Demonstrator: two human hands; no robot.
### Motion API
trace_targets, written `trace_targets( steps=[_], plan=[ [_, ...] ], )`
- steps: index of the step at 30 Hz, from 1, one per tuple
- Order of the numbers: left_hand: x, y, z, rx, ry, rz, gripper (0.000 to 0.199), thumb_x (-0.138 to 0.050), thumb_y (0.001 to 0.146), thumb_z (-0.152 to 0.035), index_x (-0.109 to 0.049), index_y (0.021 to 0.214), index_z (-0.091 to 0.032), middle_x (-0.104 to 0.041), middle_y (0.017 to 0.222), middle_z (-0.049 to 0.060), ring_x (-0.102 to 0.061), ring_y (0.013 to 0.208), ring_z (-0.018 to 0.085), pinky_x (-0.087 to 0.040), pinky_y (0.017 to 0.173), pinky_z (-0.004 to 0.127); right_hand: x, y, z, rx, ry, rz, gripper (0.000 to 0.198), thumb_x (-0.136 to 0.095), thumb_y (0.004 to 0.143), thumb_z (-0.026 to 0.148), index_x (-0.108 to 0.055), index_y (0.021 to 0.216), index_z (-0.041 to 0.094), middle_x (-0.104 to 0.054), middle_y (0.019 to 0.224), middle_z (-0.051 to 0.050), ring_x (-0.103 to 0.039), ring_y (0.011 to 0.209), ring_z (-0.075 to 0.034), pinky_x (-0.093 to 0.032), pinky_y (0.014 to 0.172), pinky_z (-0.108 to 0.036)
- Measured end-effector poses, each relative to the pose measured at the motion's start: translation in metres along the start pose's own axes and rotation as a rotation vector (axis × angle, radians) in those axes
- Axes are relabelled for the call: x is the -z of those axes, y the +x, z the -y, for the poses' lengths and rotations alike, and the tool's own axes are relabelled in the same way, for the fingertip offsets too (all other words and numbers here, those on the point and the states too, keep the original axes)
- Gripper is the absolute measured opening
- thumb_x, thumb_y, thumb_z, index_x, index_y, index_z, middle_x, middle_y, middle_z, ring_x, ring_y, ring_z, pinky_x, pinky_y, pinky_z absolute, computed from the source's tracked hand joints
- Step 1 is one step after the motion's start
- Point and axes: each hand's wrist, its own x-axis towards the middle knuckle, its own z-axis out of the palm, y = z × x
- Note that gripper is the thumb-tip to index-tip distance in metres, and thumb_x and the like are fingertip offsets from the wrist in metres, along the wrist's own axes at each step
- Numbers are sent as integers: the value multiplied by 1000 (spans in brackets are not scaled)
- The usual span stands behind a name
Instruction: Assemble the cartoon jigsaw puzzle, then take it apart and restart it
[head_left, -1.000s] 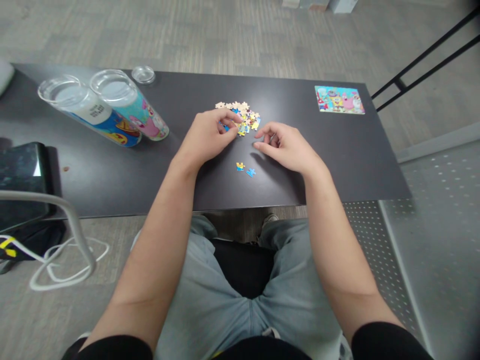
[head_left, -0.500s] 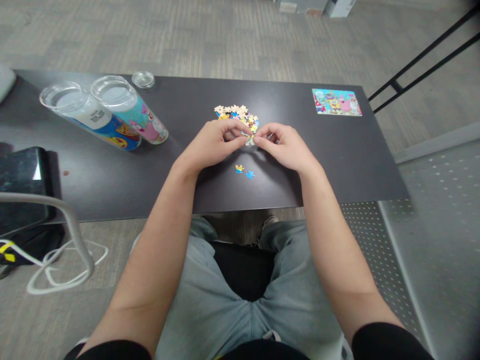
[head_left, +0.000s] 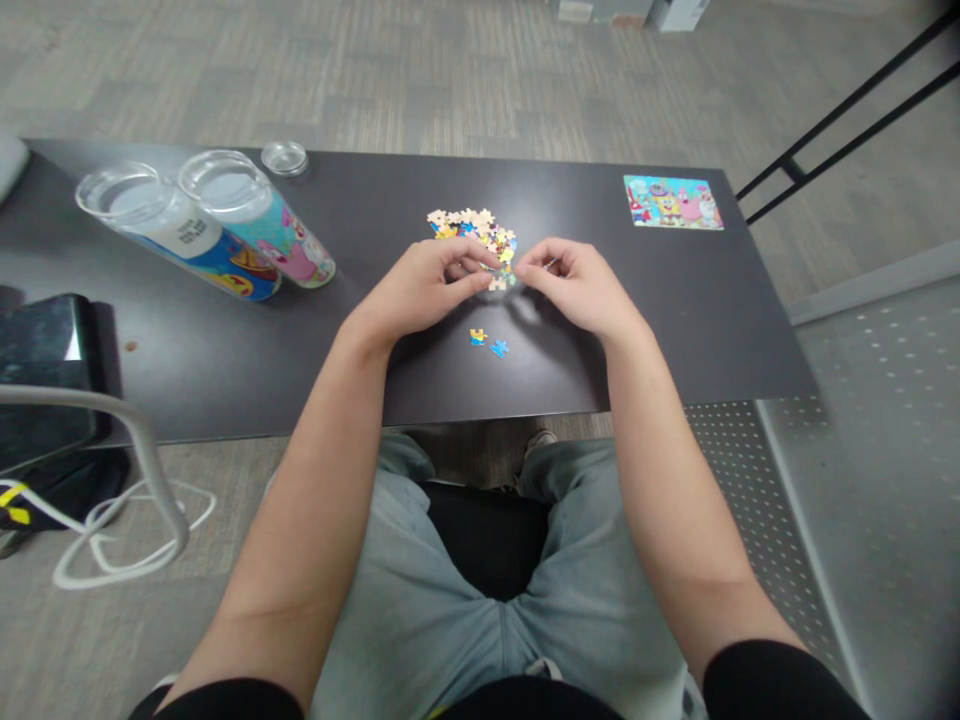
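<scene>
Over the near edge of a heap of small jigsaw pieces [head_left: 471,222], my left hand [head_left: 435,285] has its thumb and fingertips around a pale puzzle piece [head_left: 497,284]. My right hand [head_left: 570,280] is just to the right, thumb and index finger pinched together beside the pieces. What lies in that pinch is too small to make out. Closer to me, a yellow and blue puzzle piece [head_left: 478,338] and a blue puzzle piece [head_left: 499,348] lie on the dark table [head_left: 330,350].
Two clear-topped printed canisters [head_left: 187,235] [head_left: 259,215] stand at the left, with a clear lid [head_left: 284,158] behind them. A colourful cartoon picture card [head_left: 673,203] lies at the far right. A black device [head_left: 49,370] and a white cable [head_left: 135,575] are at the left edge.
My right hand has shifted slightly right, widening the gap between the two hands. My left hand has hardly moved. The two loose pieces stay where they were.
</scene>
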Motion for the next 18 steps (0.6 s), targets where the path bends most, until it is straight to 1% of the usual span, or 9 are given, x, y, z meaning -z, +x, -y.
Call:
trace_targets(
  steps=[3, 7, 9, 12, 14, 16, 18],
  plan=[
    [3, -1, -3, 26, 94, -32, 18, -88, 106, -27, -96, 121, -23, -85, 98, 4, -72, 91, 22, -60, 93, 36, 5, -3, 5, -21, -46, 20, 16, -86, 111, 39, -88, 103, 25, -83, 95, -5, -66, 86, -25, -52, 83, -41],
    [6, -3, -7, 36, 167, -44, 18, -86, 107, -28, -96, 121, -23, -86, 99, 4, -72, 91, 23, -60, 95, 38, 10, -7, 15, -3, -96, 162, 17, -88, 107, 38, -93, 97, 24, -87, 100, -7, -70, 90, -26, -53, 84, -41],
    [7, -3, -7, 41, 178, -45, 18, -86, 106, -28, -96, 121, -23, -86, 100, 5, -72, 91, 24, -61, 96, 39, 11, -8, 17, 4, -128, 207, 19, -88, 106, 38, -93, 94, 23, -88, 100, -7, -70, 90, -26, -52, 84, -40],
    [5, -3, -8, 35, 157, -54, 15, -88, 103, -27, -94, 117, -23, -88, 105, 5, -73, 92, 23, -61, 96, 39, 12, -7, 18, -31, -167, 176, 21, -88, 109, 39, -93, 96, 23, -86, 93, -5, -66, 85, -24, -49, 81, -40],
    [3, -3, -10, 27, 121, -61, 13, -89, 102, -27, -92, 114, -24, -90, 111, 5, -73, 92, 23, -61, 94, 38, 11, -6, 17, -57, -169, 146, 30, -89, 113, 49, -93, 98, 23, -83, 88, -4, -63, 84, -24, -47, 79, -39],
    [1, -3, -12, 5, 80, -73, 14, -89, 101, -28, -91, 114, -23, -92, 117, 6, -74, 94, 23, -61, 93, 38, 9, -5, 16, -59, -160, 138, 46, -88, 117, 66, -93, 98, 23, -81, 87, -4, -63, 85, -25, -46, 80, -40],
    [-2, -3, -15, -31, 44, -87, 15, -90, 101, -31, -91, 114, -23, -93, 120, 7, -76, 97, 23, -62, 94, 39, 6, -3, 15, -48, -136, 139, 63, -84, 117, 83, -93, 99, 24, -81, 87, -5, -64, 87, -26, -46, 81, -41]
  ],
)
